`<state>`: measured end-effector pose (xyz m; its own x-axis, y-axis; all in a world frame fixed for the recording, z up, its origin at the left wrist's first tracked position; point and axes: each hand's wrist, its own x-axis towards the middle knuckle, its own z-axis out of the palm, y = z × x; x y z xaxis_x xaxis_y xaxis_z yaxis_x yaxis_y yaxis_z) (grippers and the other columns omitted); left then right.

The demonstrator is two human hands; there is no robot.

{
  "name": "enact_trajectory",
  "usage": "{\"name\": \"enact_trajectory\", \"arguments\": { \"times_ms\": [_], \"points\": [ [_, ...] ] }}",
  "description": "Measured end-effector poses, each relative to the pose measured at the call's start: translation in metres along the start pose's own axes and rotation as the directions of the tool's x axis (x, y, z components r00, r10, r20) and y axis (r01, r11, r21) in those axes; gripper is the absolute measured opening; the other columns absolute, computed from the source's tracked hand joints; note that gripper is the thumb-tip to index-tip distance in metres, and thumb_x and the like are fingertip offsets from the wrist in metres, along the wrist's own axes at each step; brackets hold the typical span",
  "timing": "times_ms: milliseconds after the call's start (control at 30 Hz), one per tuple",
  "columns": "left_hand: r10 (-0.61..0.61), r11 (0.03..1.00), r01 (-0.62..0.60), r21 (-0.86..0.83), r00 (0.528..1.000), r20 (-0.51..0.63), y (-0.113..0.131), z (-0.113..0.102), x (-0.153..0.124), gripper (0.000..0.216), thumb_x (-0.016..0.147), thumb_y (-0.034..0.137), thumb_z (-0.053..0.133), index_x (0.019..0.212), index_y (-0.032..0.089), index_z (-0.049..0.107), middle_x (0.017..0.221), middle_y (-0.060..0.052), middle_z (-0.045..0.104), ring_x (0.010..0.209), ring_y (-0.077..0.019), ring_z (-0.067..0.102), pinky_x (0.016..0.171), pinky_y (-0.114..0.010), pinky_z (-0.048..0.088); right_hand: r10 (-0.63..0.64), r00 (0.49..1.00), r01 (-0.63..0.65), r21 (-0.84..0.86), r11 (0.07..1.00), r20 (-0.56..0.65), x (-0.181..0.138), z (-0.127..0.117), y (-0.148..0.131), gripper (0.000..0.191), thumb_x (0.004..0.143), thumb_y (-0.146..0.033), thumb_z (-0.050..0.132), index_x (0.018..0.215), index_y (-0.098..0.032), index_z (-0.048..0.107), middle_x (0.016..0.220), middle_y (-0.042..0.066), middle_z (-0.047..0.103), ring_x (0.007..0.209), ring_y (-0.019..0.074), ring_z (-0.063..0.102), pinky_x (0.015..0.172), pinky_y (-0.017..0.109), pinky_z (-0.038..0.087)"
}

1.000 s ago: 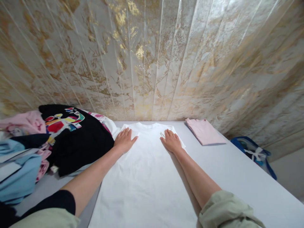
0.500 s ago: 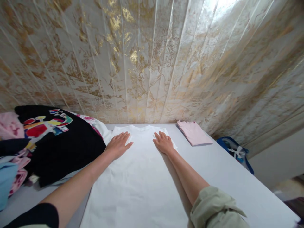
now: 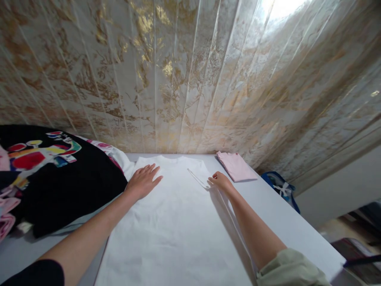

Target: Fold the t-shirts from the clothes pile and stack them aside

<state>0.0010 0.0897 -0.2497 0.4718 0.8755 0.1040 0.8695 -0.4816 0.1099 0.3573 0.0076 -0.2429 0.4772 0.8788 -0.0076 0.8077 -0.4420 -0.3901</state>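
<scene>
A white T-shirt (image 3: 175,222) lies spread flat on the white table (image 3: 285,222), its collar toward the wall. My left hand (image 3: 143,182) rests flat on the shirt's upper left part, fingers stretched out. My right hand (image 3: 220,181) is at the shirt's upper right edge, fingers curled in a pinch on the sleeve fabric, which is folded over there.
A heap of clothes with a black printed shirt (image 3: 59,174) on top fills the left side of the table. A folded pink garment (image 3: 236,166) lies at the back right. A blue bag (image 3: 281,188) sits beyond the table's right edge. A gold-patterned wall (image 3: 190,79) stands behind.
My right hand left its flat rest on the shirt, slid right and closed on the sleeve edge. The left hand stays flat. The view has swung to the right.
</scene>
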Motion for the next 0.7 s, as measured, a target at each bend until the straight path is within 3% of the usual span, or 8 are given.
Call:
{"name": "enact_trajectory", "arguments": {
  "times_ms": [133,300,500,700],
  "points": [
    [0.016,1.0,-0.016,-0.008,1.0,-0.015,-0.001,0.001,-0.001,0.065,0.094,0.058,0.023,0.147,0.022,0.035,0.156,-0.005,0.027,0.144,-0.0237,0.023,0.114,-0.04,0.017,0.02,0.998,-0.02,0.009,1.0,0.059,-0.008,-0.002,-0.006,0.022,0.066,-0.034,0.069,0.075,-0.018,0.058,0.06,-0.003,0.055,0.057,0.0121,0.048,0.054,0.023,0.027],
    [0.014,1.0,-0.014,-0.016,1.0,-0.017,-0.002,0.003,0.0,0.065,0.094,0.058,0.024,0.146,0.022,0.037,0.156,-0.006,0.027,0.143,-0.0246,0.024,0.114,-0.041,0.017,-0.008,0.999,0.005,0.072,0.997,0.041,-0.015,-0.002,-0.011,0.017,0.067,-0.029,0.062,0.062,-0.018,0.05,0.052,-0.006,0.042,0.053,0.0097,0.039,0.05,0.022,0.023],
    [0.017,0.999,-0.018,-0.034,0.999,-0.039,-0.003,0.005,0.0,0.064,0.094,0.058,0.025,0.145,0.022,0.038,0.156,-0.006,0.029,0.143,-0.025,0.025,0.114,-0.041,0.017,-0.042,0.999,0.045,0.183,0.982,-0.015,-0.025,0.002,-0.021,0.015,0.074,-0.031,0.056,0.079,-0.017,0.054,0.067,-0.003,0.054,0.06,0.0117,0.047,0.053,0.021,0.029],
    [0.011,0.999,-0.012,-0.034,1.0,-0.028,-0.001,0.0,-0.002,0.064,0.094,0.058,0.025,0.145,0.022,0.039,0.156,-0.006,0.03,0.143,-0.0246,0.025,0.114,-0.041,0.018,-0.154,0.986,0.151,-0.046,0.987,-0.063,-0.042,-0.014,-0.055,0.016,0.08,-0.025,0.048,0.091,-0.019,0.059,0.077,0.002,0.062,0.069,0.0155,0.054,0.058,0.023,0.03]
  ]
}}
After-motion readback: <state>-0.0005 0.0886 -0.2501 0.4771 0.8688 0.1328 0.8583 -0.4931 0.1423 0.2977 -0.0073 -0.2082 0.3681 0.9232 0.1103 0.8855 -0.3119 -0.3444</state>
